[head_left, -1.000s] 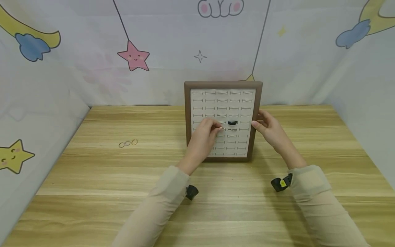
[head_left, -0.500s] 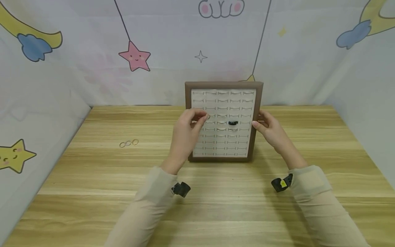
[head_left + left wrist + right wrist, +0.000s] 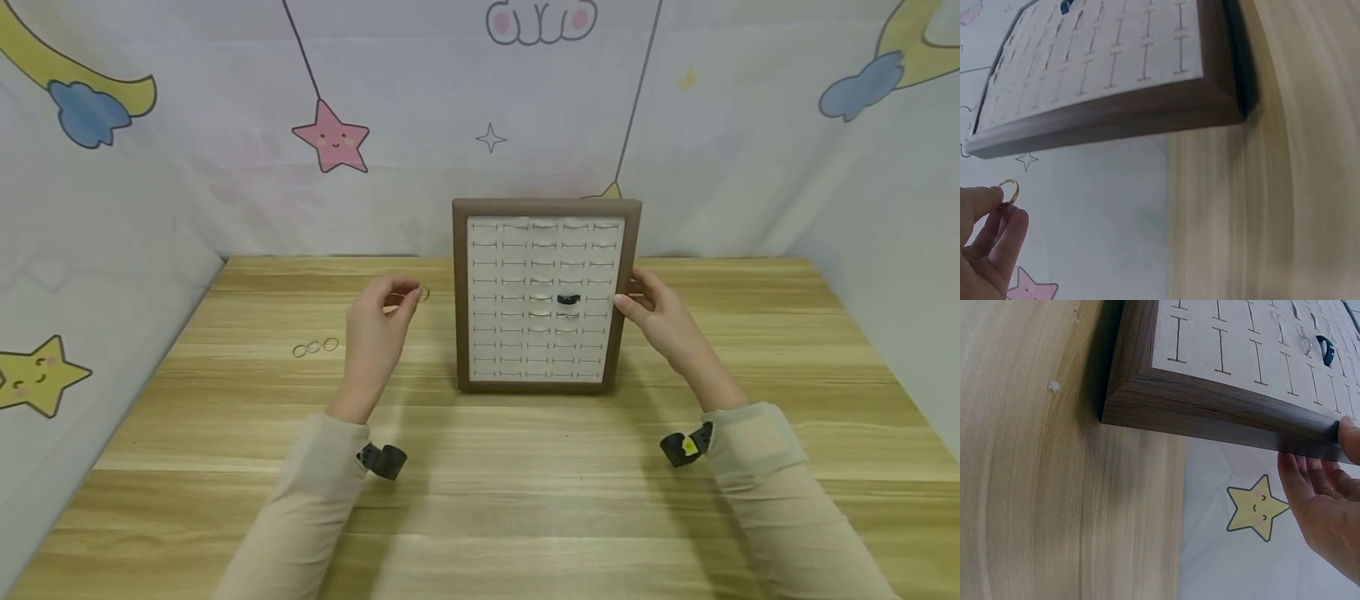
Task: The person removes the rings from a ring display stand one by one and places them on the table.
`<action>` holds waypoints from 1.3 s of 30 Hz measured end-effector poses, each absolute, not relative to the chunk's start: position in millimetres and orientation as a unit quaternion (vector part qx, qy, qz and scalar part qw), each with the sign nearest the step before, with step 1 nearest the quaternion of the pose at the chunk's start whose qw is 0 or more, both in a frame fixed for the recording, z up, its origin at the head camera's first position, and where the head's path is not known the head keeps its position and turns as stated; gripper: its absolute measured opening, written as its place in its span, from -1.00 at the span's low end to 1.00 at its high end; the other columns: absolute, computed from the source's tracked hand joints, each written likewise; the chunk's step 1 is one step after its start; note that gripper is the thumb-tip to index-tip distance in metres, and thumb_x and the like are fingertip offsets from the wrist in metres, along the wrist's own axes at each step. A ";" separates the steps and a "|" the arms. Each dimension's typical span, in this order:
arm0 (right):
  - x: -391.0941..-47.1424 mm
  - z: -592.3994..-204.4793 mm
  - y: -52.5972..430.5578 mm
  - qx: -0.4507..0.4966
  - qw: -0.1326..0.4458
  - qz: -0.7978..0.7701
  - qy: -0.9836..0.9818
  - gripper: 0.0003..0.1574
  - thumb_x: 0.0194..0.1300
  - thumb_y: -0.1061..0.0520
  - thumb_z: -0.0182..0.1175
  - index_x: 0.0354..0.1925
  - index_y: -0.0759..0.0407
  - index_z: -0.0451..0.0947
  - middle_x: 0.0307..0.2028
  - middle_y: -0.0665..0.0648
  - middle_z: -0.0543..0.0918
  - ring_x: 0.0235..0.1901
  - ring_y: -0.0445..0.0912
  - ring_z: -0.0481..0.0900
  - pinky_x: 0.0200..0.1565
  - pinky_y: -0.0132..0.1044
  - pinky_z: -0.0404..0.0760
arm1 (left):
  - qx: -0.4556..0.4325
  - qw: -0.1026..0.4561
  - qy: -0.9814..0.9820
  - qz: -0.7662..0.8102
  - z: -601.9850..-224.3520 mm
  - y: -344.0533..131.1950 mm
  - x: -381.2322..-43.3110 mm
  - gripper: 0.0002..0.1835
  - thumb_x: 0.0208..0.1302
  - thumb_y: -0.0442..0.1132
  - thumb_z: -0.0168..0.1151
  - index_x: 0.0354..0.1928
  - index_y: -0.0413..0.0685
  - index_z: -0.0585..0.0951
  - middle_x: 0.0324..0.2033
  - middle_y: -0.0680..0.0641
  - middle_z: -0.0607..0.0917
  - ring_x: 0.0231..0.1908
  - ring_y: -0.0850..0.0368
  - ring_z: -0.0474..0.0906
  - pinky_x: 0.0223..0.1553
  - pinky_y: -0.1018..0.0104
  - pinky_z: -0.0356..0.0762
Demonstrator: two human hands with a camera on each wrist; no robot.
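My left hand (image 3: 377, 333) pinches a gold ring (image 3: 1015, 192) between thumb and fingertips, held up in the air left of the display board. The brown-framed ring display board (image 3: 461, 292) stands upright on the table, its pale face lined with rows of slots. With the thumb on the front and the fingers behind, my right hand (image 3: 663, 321) grips the board's right edge. A dark ring (image 3: 1327, 351) sits in one slot near the middle. Beside it in the right wrist view, a silver ring (image 3: 1307, 342) sits in another slot.
Three thin rings (image 3: 331, 344) lie in a row on the wooden table (image 3: 495, 500), left of my left hand. Behind the table hangs a white cloth backdrop (image 3: 420, 100) with cartoon stars.
My left hand has moved left from the board's face, past its left edge, with the gold ring between its fingertips. The right hand stays on the board's right edge.
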State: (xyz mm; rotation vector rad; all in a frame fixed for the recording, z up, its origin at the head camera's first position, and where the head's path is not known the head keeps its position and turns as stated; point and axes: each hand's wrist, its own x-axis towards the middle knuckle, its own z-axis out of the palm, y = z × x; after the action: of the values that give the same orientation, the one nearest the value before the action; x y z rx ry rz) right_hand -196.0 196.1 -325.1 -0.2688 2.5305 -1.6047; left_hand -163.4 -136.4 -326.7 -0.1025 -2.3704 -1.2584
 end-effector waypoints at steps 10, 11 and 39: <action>-196.9 -324.4 197.0 -0.087 0.072 -0.526 0.843 -0.24 0.49 0.11 -0.08 0.46 0.35 -0.13 0.35 0.44 0.20 0.38 0.28 0.17 0.40 0.13 0.21 | 0.036 0.162 -0.894 -0.416 -355.3 -175.8 -168.9 -0.81 0.35 -0.30 0.15 -0.09 -0.26 0.61 -0.15 -0.25 0.69 -0.17 -0.13 0.64 -0.22 0.12 0.61; -196.9 -324.4 196.9 -0.087 0.071 -0.526 0.843 -0.24 0.49 0.11 -0.08 0.46 0.35 -0.13 0.35 0.44 0.21 0.38 0.27 0.17 0.40 0.13 0.21 | 0.041 0.156 -0.897 -0.412 -357.5 -179.2 -169.3 -0.80 0.35 -0.30 0.14 -0.09 -0.27 0.61 -0.15 -0.26 0.69 -0.16 -0.13 0.63 -0.20 0.11 0.61; -197.3 -326.6 196.6 -0.081 0.069 -0.534 0.839 -0.27 0.48 0.17 -0.08 0.45 0.37 -0.10 0.34 0.44 0.22 0.37 0.25 0.20 0.40 0.09 0.24 | 0.086 0.050 -0.945 -0.313 -387.6 -232.9 -165.7 -0.79 0.34 -0.38 0.09 -0.09 -0.40 0.56 -0.12 -0.41 0.63 -0.09 -0.27 0.55 -0.06 -0.06 0.52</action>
State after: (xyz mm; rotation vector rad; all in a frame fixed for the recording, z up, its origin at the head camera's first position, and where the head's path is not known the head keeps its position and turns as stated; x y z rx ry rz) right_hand -197.3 196.6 -326.6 -0.2427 2.5251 -1.6089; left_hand -165.7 -232.9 -387.6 0.2614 -2.8770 -0.9528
